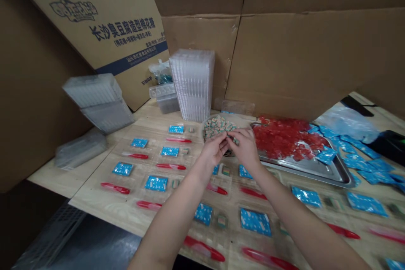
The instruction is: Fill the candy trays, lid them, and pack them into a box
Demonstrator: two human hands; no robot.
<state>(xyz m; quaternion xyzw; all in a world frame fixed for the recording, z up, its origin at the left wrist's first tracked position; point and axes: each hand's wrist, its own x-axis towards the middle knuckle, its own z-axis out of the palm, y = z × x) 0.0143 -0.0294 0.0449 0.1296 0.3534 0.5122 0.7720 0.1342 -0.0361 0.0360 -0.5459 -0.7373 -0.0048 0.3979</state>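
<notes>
Piece [228,136], small and dark, pinched between left hand [215,145] and right hand [244,145] above clear bowl [243,122] of small blocks [220,126], apparently to catch any slip. Nearer and left, clear trays [164,159] in rows, presumably for easy reach, blue packets [156,183] inside. Beneath, pale wooden tabletop [90,194]; far and left, cardboard walls [310,63].

Fingers [218,140] hid part of the bowl [203,134] beneath them; the piece [228,136] between their tips was too small to identify.
</notes>
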